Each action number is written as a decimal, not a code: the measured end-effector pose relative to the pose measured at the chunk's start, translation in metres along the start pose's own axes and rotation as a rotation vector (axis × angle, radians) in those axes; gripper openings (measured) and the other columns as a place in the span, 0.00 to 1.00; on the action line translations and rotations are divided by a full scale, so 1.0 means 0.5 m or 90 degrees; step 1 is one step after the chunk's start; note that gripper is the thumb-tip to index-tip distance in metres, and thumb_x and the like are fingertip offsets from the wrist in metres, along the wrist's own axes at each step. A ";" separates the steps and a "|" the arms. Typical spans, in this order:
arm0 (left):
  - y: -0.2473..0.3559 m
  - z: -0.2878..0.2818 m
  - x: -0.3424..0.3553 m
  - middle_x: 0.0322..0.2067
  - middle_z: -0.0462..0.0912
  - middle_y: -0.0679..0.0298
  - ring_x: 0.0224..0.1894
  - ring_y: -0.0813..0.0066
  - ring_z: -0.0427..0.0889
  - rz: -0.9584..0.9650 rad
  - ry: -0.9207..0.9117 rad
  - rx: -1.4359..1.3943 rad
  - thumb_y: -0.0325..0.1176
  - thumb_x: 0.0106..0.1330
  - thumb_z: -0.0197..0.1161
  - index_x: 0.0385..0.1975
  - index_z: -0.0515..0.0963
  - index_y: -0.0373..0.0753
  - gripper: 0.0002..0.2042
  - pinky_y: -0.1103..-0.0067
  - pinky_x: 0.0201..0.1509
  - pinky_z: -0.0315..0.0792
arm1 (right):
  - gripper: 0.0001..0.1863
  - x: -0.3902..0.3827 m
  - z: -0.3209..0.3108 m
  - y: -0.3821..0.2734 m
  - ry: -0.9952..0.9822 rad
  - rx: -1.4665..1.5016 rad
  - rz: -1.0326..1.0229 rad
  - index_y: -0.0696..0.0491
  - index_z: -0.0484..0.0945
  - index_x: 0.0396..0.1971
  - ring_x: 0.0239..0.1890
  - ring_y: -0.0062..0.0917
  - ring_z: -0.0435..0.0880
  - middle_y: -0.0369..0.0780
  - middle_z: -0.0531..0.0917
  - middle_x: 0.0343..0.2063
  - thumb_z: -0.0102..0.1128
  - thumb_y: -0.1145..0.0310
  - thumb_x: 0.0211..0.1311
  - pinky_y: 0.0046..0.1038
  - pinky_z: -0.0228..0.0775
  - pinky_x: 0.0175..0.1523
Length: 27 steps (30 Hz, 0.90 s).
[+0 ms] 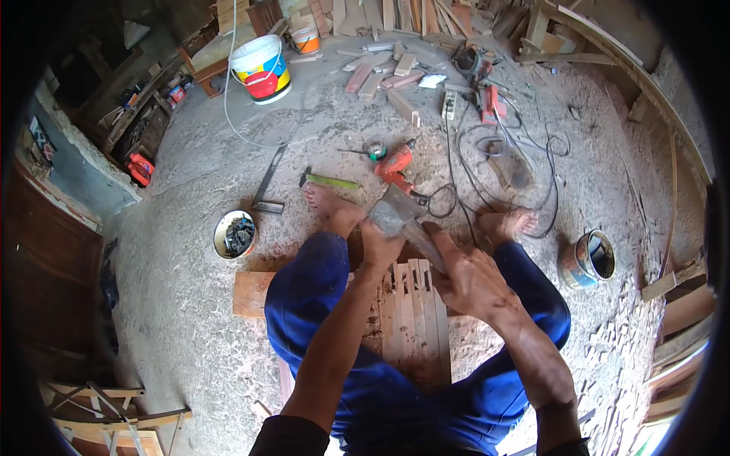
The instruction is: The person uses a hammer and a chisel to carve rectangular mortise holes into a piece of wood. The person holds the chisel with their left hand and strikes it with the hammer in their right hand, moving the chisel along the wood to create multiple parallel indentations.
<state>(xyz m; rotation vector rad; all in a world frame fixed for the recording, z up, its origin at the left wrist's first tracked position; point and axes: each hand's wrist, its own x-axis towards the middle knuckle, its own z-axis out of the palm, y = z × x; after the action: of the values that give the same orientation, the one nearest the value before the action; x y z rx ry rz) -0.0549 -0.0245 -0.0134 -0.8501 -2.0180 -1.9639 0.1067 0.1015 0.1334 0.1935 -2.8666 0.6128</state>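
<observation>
My right hand (pixel 468 277) is wrapped round the handle of a mallet-like tool (pixel 395 209) with a broad, squarish grey head. My left hand (pixel 380 243) is closed right beside the head; the head hides its fingertips, so I cannot make out what it grips. Below the hands, between my knees, lie several pale wood strips (pixel 414 327) side by side, with dark slots cut near their far ends. They rest across a wooden board (pixel 252 294). Just beyond the tool lies a red power drill (pixel 394 163). A hammer with a yellow-green handle (pixel 333 182) lies by my left foot.
A try square (pixel 269 186) and a tub of dark metal bits (pixel 236 235) are on the left. A rusty can (pixel 589 260) stands right. Black cords (pixel 475 171) loop across the floor near a red power tool (pixel 490 104). Offcuts (pixel 384 76) and a bucket (pixel 261 70) lie farther off.
</observation>
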 end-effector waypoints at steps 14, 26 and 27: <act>0.012 0.016 -0.050 0.34 0.87 0.64 0.34 0.75 0.85 -0.075 0.015 -0.064 0.26 0.55 0.71 0.34 0.81 0.33 0.09 0.77 0.41 0.77 | 0.43 -0.004 0.066 0.014 -0.137 -0.184 0.107 0.61 0.56 0.68 0.30 0.45 0.87 0.52 0.85 0.32 0.63 0.77 0.49 0.44 0.79 0.30; 0.012 0.003 -0.025 0.32 0.87 0.60 0.34 0.71 0.86 -0.109 0.013 -0.017 0.28 0.56 0.73 0.34 0.81 0.32 0.10 0.74 0.42 0.78 | 0.32 0.088 -0.210 -0.104 0.652 0.246 -0.198 0.58 0.63 0.63 0.21 0.19 0.74 0.37 0.77 0.26 0.65 0.77 0.59 0.25 0.70 0.28; 0.018 0.013 -0.024 0.32 0.87 0.61 0.34 0.71 0.85 -0.094 0.022 -0.027 0.27 0.56 0.72 0.34 0.81 0.32 0.10 0.74 0.41 0.78 | 0.29 0.097 -0.196 -0.101 0.717 0.179 -0.209 0.59 0.64 0.61 0.21 0.20 0.73 0.36 0.76 0.26 0.64 0.75 0.61 0.26 0.70 0.28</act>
<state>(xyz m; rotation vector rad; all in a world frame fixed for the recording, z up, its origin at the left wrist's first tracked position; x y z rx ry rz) -0.0388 -0.0219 -0.0124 -0.6879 -2.0811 -2.0896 0.0850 0.0923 0.2516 0.2463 -1.6279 0.7321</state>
